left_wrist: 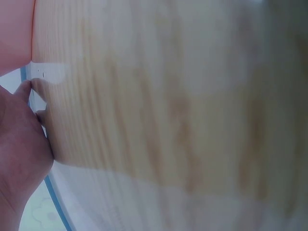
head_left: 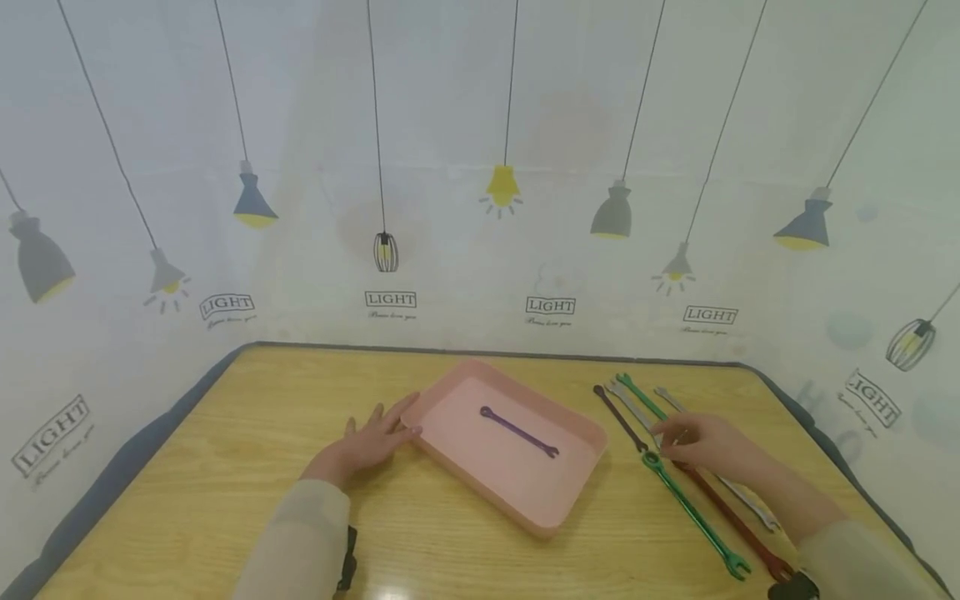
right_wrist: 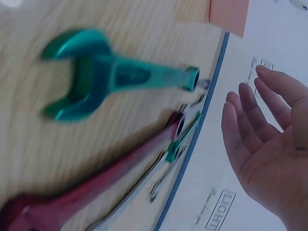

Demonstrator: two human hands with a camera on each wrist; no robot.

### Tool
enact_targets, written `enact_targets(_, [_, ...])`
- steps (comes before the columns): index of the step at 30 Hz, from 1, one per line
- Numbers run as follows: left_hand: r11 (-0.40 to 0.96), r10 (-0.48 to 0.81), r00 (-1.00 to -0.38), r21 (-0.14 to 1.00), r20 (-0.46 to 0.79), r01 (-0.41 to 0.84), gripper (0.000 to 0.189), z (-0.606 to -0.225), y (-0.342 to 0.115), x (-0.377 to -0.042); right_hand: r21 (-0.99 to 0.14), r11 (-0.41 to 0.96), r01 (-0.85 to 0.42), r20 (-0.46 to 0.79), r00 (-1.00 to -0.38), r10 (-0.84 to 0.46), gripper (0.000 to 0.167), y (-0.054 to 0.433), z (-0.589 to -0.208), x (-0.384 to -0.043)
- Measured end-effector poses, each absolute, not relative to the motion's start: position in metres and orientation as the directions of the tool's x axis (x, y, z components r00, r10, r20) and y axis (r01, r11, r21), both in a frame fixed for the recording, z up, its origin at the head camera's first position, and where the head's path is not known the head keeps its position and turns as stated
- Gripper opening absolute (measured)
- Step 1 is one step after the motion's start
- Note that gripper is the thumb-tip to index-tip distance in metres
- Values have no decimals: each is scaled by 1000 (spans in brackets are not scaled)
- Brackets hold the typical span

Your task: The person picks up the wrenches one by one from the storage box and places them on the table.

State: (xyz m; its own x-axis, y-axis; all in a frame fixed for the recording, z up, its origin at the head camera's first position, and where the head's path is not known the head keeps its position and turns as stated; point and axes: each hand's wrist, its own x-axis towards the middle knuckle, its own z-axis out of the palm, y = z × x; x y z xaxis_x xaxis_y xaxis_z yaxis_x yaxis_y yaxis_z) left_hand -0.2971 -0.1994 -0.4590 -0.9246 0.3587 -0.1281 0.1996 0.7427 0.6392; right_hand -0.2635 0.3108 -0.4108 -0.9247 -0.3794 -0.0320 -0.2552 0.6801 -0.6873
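A purple combination wrench lies in the shallow pink tray. At the tray's left corner, my left hand rests with spread fingers touching the rim. Above the wrenches on the right is my right hand, its fingers loosely bent and nothing between them in the right wrist view. Below it lie a green wrench, a red wrench and a silver wrench. Beyond the fingers are a dark wrench, another silver wrench and a second green wrench.
The wooden table meets a pale wall covering printed with lamps along its back and sides. One more thin silver wrench end shows at the far right of the group.
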Motion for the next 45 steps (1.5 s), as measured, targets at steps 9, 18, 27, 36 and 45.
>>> enact_targets(9, [713,365,-927,667,-90,216,73,-466,-203,-299,-695,641,-325,12,-897,-443,34,268,-400,-272])
enact_targets(18, [723,357,-925,666,-133,183,68,-461,-198,-295,-713,619,-327,0,-884,-468,30,239,-398,-275])
enact_targets(27, [714,359,-923,678,-138,177,70,-460,-199,-295,-771,544,-331,14,-863,-505,30,218,-401,-285])
enact_targets(36, [700,368,-922,689,-120,189,73,-463,-201,-296,-742,599,-300,-7,-890,-455,30,197,-402,-289])
enact_targets(45, [731,349,-925,661,-147,171,73,-460,-200,-297,-740,650,-176,-135,-907,-399,29,169,-400,-301])
